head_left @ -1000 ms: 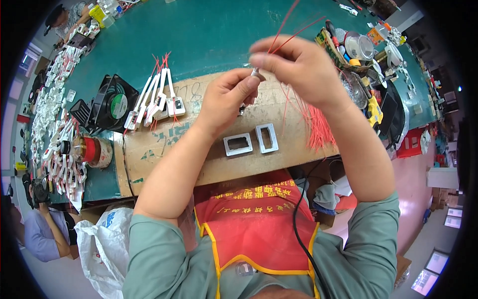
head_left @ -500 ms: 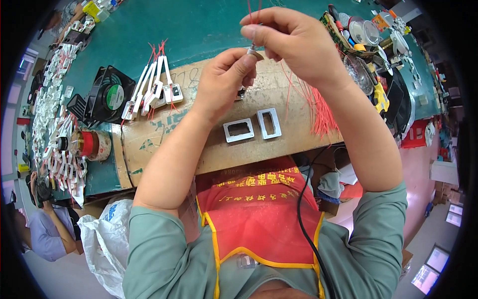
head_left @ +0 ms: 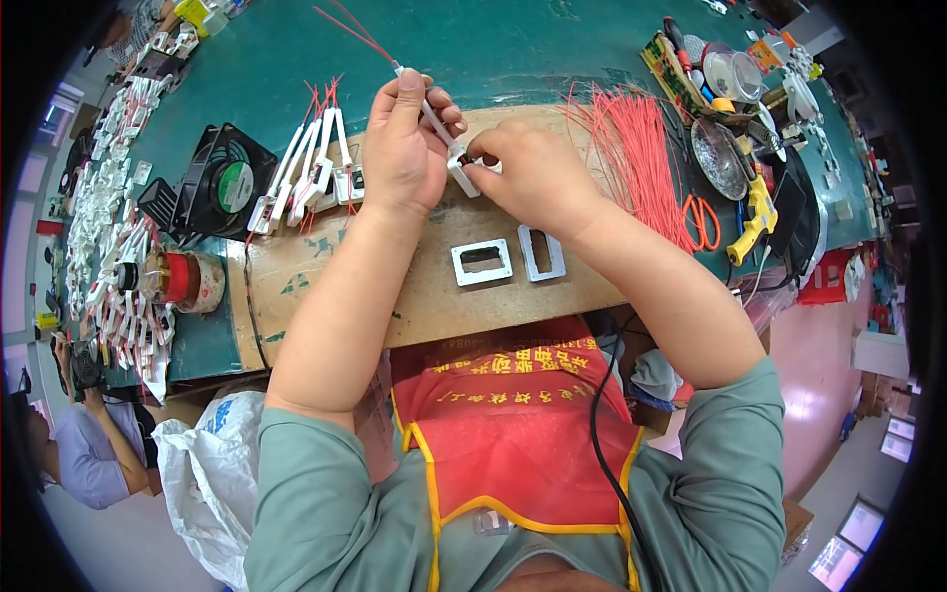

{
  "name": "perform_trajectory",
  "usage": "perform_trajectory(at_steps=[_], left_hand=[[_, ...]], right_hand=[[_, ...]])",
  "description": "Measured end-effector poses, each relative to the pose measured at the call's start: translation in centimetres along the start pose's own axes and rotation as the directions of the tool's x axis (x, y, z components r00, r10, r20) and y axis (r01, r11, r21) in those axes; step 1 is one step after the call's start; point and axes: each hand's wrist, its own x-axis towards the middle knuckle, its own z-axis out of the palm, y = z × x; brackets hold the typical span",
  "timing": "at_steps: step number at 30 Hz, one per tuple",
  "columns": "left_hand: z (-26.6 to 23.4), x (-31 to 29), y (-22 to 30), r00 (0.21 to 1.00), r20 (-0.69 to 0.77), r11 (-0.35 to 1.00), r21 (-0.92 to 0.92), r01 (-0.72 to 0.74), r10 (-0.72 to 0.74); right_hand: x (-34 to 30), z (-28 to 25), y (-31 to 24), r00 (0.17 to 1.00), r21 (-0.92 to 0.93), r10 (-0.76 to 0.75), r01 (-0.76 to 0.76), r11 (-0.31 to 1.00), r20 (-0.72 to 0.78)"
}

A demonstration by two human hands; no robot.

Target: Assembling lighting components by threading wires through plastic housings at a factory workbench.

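My left hand (head_left: 407, 143) is closed around a white plastic tube (head_left: 432, 118) held at a slant. Two red wires stick out of the tube's upper end. A small white rectangular housing (head_left: 464, 180) is at the tube's lower end, and my right hand (head_left: 528, 173) pinches it at its right side. Fingers hide part of the housing's inside. Below my hands, two pale rectangular frames, a left one (head_left: 482, 279) and a right one (head_left: 554, 261), lie on the brown cardboard (head_left: 395, 296). Several similar white pieces with red wires (head_left: 321, 163) lie left of my left hand.
A black fan (head_left: 212, 183) and a jar (head_left: 202, 284) stand at left, beside piled white parts (head_left: 109, 227). At right are red wires (head_left: 631, 163), orange scissors (head_left: 702, 222), a yellow glue gun (head_left: 760, 212) and a metal bowl (head_left: 718, 163). Another person (head_left: 94, 449) sits at far left.
Both hands have come apart and lower. My right hand has left the red wires at the top and now grips the housing. The tube, hidden before, shows in my left hand.
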Motion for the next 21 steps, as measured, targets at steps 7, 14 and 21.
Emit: perform_trajectory(at_steps=[7, 14, 21], left_hand=[[0.1, -0.1, -0.1, 1.0, 0.0, 0.999, 0.012, -0.031, 0.031], [0.9, -0.9, 0.1, 0.99, 0.001, 0.972, 0.19, -0.135, 0.138], [0.5, 0.0, 0.8, 0.996, -0.028, 0.993, 0.082, -0.088, 0.09]], right_hand=[[0.6, 0.7, -0.5, 0.999, -0.122, -0.037, 0.036, 0.992, -0.006], [0.7, 0.7, -0.8, 0.999, -0.142, -0.036, 0.032, 0.989, -0.023], [0.0, 0.1, -0.3, 0.992, 0.015, 0.089, -0.091, 0.996, 0.086]])
